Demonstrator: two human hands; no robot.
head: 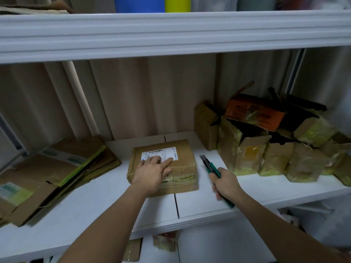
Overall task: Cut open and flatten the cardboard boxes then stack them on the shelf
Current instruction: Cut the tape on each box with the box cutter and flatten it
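A small brown cardboard box (183, 164) with a white shipping label and yellowish tape lies flat in the middle of the white shelf (95, 202). My left hand (152, 172) presses down on its top, fingers straight over the label. Just right of the box, my right hand (226, 184) grips a green utility knife (209, 165) with the blade out, pointing away from me, a little apart from the box's right edge. A stack of flattened cardboard (55, 169) lies on the shelf's left side.
Several taped, unflattened boxes (269, 147) crowd the right of the shelf, an orange one on top. An upper shelf board (171, 33) hangs overhead with coloured rolls above. A beige curtain hangs behind. More packages show on the level below.
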